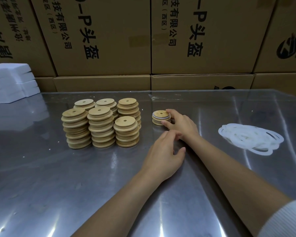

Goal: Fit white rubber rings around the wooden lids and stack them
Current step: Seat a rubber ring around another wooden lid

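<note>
Several stacks of round wooden lids, each with a small centre hole, stand on the steel table left of centre. To their right sits a short separate stack of ringed lids with a white rubber ring showing round the top one. My right hand grips that short stack from the right, with fingertips on the top lid's edge and the thumb at its base. My left hand hovers just in front of it, fingers loosely bent, holding nothing. A loose pile of white rubber rings lies at the right.
The shiny steel table stretches toward me. Large cardboard boxes form a wall behind its far edge. A pile of white foam sheets sits at the back left corner.
</note>
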The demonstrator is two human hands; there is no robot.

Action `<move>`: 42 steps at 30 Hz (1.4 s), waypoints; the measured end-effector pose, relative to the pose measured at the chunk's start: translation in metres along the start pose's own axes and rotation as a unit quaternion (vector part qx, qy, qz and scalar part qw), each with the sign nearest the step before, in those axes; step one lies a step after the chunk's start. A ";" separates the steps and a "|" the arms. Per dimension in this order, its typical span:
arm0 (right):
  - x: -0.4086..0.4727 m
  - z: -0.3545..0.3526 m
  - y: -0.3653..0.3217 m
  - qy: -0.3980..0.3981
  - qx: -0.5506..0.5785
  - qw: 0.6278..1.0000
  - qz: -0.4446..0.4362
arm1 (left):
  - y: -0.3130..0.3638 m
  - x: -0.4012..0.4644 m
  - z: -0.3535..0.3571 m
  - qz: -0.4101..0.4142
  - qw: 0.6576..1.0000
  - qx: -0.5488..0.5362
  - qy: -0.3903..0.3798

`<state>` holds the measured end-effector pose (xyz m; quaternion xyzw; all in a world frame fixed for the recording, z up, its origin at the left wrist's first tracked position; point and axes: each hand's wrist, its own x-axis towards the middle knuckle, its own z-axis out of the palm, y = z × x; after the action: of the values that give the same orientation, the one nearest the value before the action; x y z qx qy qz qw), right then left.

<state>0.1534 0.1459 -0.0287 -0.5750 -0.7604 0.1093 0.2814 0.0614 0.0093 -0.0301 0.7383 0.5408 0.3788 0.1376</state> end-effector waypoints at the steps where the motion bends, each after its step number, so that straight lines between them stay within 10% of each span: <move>1: 0.000 0.000 0.000 -0.003 0.004 1.000 0.001 | 0.000 0.000 0.000 0.001 1.000 0.000 0.001; 10: -0.025 -0.009 -0.004 0.007 -0.013 0.999 0.042 | -0.008 0.003 -0.036 0.048 0.962 0.232 0.137; 18: -0.092 -0.040 0.008 0.084 -0.115 0.990 0.018 | -0.024 0.001 -0.054 -0.135 0.917 0.361 0.103; 24: -0.118 -0.070 0.031 0.097 -0.315 0.942 0.064 | -0.020 0.001 -0.061 -0.093 0.920 0.356 0.132; 31: -0.108 -0.089 0.055 0.087 -0.258 0.941 0.198 | -0.013 0.000 -0.058 -0.026 0.941 0.300 0.154; 42: -0.106 -0.096 0.047 0.155 -0.132 0.968 0.144 | 0.011 -0.006 -0.029 0.095 0.972 0.211 0.038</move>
<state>0.2643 0.0467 -0.0050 -0.7204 -0.6245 -0.0430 0.2988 0.0478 -0.0060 -0.0061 0.7834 0.5411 0.2955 -0.0787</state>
